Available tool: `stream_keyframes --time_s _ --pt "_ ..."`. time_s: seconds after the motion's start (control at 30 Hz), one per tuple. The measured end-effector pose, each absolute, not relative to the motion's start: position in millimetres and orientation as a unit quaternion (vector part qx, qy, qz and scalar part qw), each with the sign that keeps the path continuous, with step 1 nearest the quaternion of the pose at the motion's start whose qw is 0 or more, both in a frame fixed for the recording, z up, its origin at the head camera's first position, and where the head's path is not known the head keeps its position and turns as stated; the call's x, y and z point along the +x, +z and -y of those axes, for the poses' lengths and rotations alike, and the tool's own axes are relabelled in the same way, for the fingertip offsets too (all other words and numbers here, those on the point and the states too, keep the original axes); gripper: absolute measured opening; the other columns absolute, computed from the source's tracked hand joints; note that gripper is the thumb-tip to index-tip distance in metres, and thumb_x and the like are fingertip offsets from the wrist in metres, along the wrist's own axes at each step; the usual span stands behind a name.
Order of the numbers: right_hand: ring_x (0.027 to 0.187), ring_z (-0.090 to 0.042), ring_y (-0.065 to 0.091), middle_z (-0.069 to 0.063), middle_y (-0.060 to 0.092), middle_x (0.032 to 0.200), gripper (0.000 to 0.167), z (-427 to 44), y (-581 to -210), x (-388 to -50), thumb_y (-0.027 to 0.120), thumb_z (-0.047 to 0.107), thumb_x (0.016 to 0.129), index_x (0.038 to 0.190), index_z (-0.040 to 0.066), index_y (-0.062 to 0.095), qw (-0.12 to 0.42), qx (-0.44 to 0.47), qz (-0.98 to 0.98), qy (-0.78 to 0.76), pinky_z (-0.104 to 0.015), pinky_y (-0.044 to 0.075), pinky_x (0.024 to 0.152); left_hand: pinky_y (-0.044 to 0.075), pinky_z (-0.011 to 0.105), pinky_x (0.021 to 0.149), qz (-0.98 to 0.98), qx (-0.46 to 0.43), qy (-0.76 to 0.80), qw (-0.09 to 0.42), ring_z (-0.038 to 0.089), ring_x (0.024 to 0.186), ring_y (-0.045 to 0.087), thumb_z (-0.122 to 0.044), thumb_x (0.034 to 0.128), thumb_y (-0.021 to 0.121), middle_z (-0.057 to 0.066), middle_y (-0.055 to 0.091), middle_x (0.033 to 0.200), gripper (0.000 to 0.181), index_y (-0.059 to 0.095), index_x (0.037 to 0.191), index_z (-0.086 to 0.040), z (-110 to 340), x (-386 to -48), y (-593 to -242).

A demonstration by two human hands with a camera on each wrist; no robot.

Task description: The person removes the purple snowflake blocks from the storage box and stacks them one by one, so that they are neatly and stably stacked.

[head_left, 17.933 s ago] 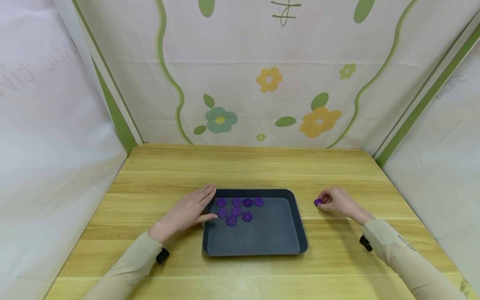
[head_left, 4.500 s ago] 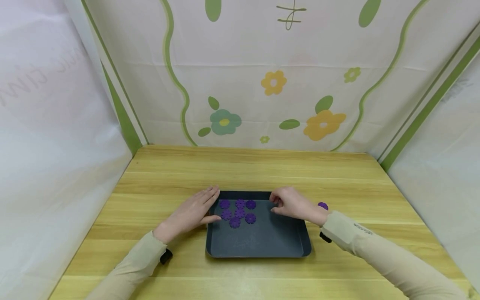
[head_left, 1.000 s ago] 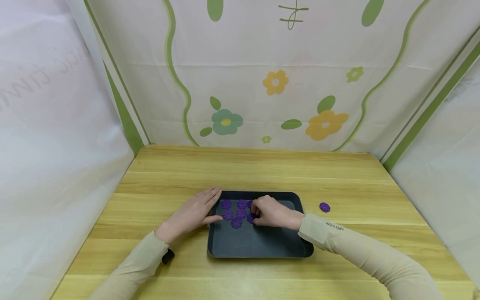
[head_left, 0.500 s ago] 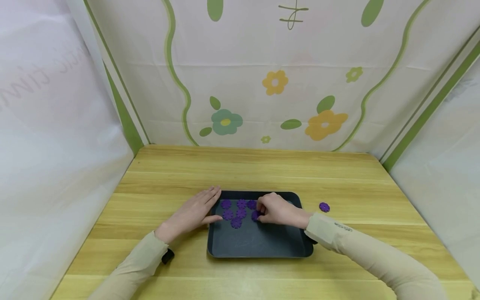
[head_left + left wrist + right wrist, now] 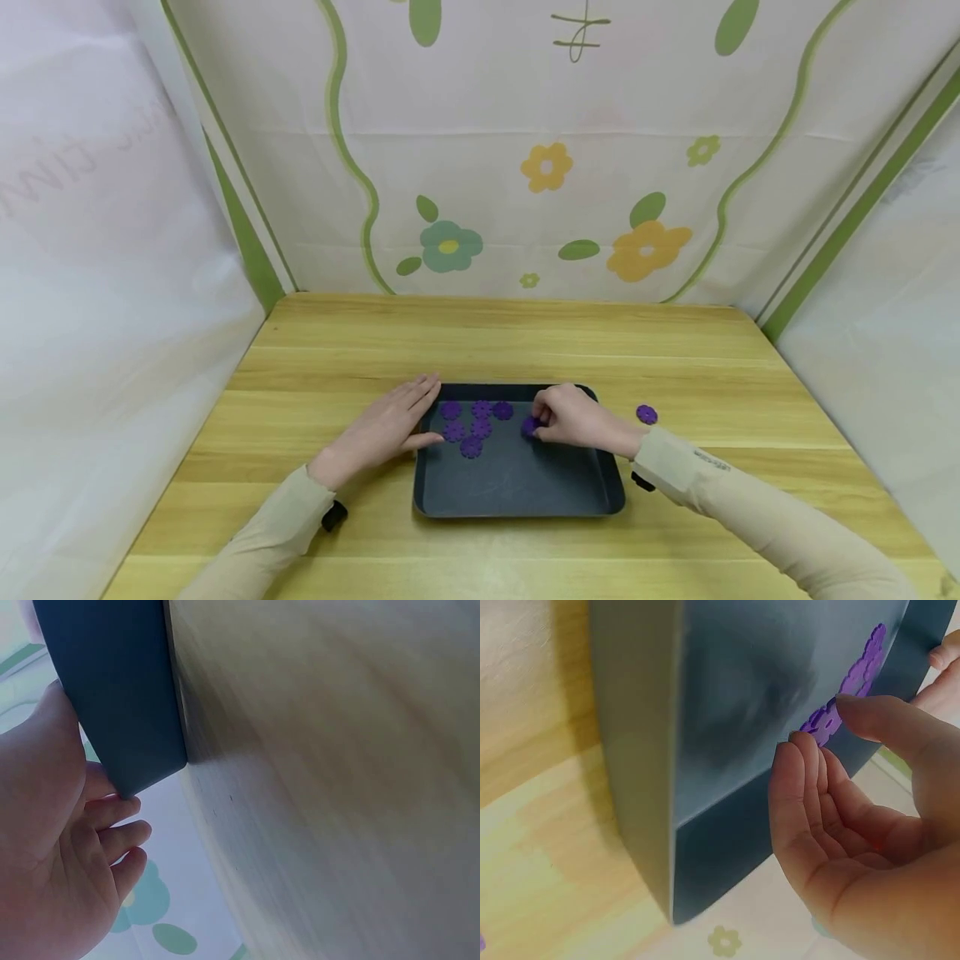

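A dark grey tray (image 5: 517,487) lies on the wooden table, with several flat purple notched discs (image 5: 471,447) grouped in its back left part. My right hand (image 5: 579,418) is over the tray, right of that group, and pinches one purple notched disc (image 5: 529,427) between thumb and fingers. Most of this disc is hidden by the fingertips. My left hand (image 5: 381,422) rests along the tray's left wall, fingers extended and thumb over the rim. In the left wrist view its fingers touch the tray's far corner.
One more purple notched disc (image 5: 647,414) lies on the table (image 5: 705,358), right of the tray. White cloth walls with printed flowers (image 5: 547,167) enclose the table's back and sides.
My right hand has drawn a disc from the group's right side and moved right with it. Earlier, the back row's rightmost disc also left the tray. The left hand stays put.
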State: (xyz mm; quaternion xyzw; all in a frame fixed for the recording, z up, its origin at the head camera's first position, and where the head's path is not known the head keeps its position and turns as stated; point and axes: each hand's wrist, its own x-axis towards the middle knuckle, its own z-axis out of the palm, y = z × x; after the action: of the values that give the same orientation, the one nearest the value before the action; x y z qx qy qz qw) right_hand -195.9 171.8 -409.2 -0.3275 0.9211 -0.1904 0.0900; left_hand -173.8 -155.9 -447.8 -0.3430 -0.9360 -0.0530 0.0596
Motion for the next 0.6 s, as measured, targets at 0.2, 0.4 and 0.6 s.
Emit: stream_keyframes --time_s 0.2,0.4,0.6 --pt "0.073 -0.007 0.062 -0.007 0.072 0.085 0.018 -182.3 -403.1 -197.9 0.079 0.011 0.081 0.094 0.001 0.072 0.088 -0.32 -0.923 -0.194 -0.016 0.053 0.064 0.04 0.047 0.117 0.937 -0.342 -0.051 0.056 0.032 0.145 0.04 -0.056 0.0948 0.056 0.017 0.037 0.159 0.082 0.037 0.152 0.0 156.2 -173.8 -447.5" --pt "0.075 -0.009 0.062 -0.007 0.071 0.086 0.018 -194.1 -396.6 -200.0 0.077 0.011 0.082 0.096 0.001 0.071 0.1 -0.291 -0.93 -0.198 -0.019 0.054 0.065 0.039 0.048 0.117 0.938 -0.339 -0.058 0.05 0.033 0.146 0.039 -0.056 0.095 0.055 0.017 0.036 0.159 0.082 0.036 0.153 -0.001 155.9 -174.4 -448.0" --pt "0.073 -0.009 0.061 -0.006 0.07 0.084 0.016 -206.8 -394.5 -199.6 0.077 0.01 0.082 0.094 0.001 0.07 0.082 -0.281 -0.935 -0.198 -0.02 0.053 0.064 0.039 0.048 0.117 0.938 -0.338 -0.062 0.05 0.033 0.146 0.039 -0.056 0.0948 0.056 0.017 0.035 0.16 0.083 0.036 0.152 -0.001 156.5 -174.6 -449.0"
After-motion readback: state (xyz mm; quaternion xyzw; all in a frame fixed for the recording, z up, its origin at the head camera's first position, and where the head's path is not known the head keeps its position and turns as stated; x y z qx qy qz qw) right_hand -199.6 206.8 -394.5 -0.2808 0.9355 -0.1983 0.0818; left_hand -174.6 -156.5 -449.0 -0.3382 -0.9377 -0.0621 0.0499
